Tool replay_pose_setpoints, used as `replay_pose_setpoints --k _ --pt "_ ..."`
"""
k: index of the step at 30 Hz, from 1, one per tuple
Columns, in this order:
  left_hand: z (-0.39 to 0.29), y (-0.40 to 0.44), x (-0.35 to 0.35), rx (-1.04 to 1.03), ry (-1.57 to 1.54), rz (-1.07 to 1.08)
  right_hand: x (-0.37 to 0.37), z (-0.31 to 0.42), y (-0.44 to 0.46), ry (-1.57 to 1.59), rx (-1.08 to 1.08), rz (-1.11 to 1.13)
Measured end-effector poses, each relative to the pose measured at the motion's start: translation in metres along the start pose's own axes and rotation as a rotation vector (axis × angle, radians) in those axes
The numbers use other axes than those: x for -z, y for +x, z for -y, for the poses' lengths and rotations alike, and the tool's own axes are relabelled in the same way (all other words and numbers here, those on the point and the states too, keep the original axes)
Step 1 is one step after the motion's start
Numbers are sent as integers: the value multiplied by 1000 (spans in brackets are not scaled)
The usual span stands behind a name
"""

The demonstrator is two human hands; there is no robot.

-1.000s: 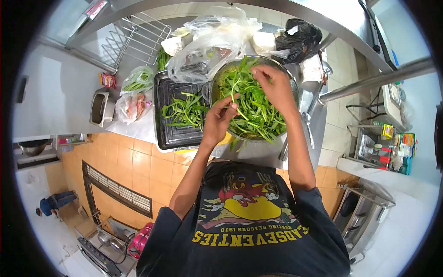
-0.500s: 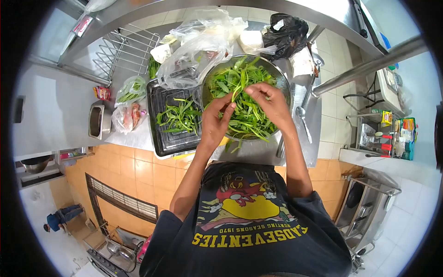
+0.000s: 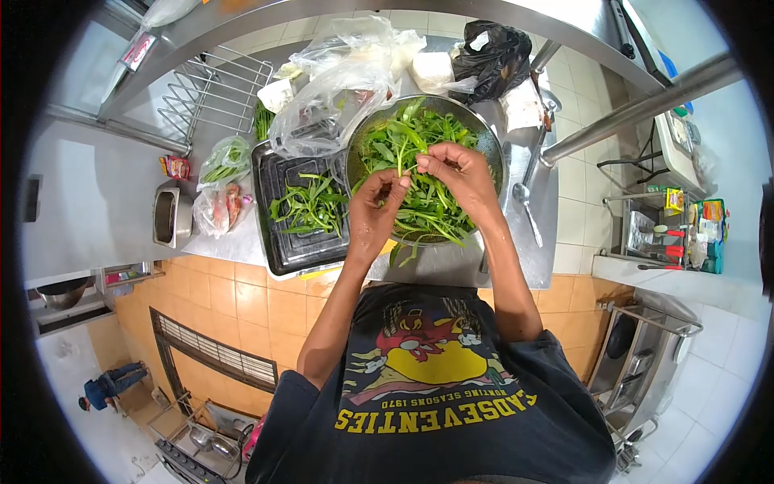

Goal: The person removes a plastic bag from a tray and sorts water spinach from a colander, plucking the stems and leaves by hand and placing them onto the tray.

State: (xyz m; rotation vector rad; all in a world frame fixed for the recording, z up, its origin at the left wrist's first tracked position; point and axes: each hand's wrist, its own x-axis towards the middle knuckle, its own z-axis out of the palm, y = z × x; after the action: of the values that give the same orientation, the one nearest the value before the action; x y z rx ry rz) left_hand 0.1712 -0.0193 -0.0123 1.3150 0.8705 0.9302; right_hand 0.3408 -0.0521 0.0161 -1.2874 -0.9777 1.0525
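Note:
A metal colander (image 3: 497, 143) full of leafy green stems (image 3: 435, 211) stands on the steel table. Over it, my left hand (image 3: 377, 211) pinches the lower end of a green stem (image 3: 401, 153). My right hand (image 3: 459, 179) is closed on the same sprig a little higher, its fingertips close to the left ones. Left of the colander lies a black tray (image 3: 278, 254) with a smaller pile of greens (image 3: 310, 203). A clear plastic bag (image 3: 322, 121) rests against the tray's far edge and the colander.
Behind the colander are a white block (image 3: 433, 71) and a black plastic bag (image 3: 493, 64). A spoon (image 3: 528, 214) lies at the right. Bagged vegetables (image 3: 226, 161), a steel container (image 3: 172, 216) and a wire rack (image 3: 214, 93) are at the left. A person (image 3: 113, 385) is far off at lower left.
My right hand has come down from above the colander towards my left hand and closed on the sprig. The whole view has shifted slightly, with the table items now further left.

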Motion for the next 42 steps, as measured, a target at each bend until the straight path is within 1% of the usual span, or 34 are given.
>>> replay_pose_setpoints --k 3,7,10,12,16,18,19,21,23,27,30,32,36,40,42 --pt "-8 0 1 38 -89 -26 0 -1 -2 4 -16 3" --pt "-12 1 1 79 -108 -58 -3 -1 -5 -15 -16 4" --pt "-12 2 3 60 -88 -47 -2 7 -7 -222 31 41" --pt "-8 3 5 46 -94 -57 -2 0 -6 -252 55 1" --pt "-12 3 0 69 -227 -135 -11 0 -5 -237 97 -76" --pt "-12 4 -1 73 -295 -160 -14 6 -5 -252 112 -68" --pt "-13 4 1 85 -364 -212 -15 7 -5 -260 119 -63" --pt "-14 5 4 107 -501 -317 -9 0 0 -196 113 -129" --pt "-5 7 24 53 -401 -340 2 -3 4 -112 134 -162" --pt "-5 -1 45 30 -284 -363 0 10 22 -406 154 -149" --pt "-8 -8 51 40 -234 -385 -22 7 57 -458 488 -116" --pt "-8 -11 53 31 -216 -387 -41 0 85 -450 481 -58" --pt "-7 -15 53 40 -187 -366 -80 -18 146 -757 580 16" --pt "-8 -16 51 37 -145 -341 -79 -7 152 -934 593 56" --pt "-8 -15 49 36 -107 -328 -67 5 139 -783 555 75"
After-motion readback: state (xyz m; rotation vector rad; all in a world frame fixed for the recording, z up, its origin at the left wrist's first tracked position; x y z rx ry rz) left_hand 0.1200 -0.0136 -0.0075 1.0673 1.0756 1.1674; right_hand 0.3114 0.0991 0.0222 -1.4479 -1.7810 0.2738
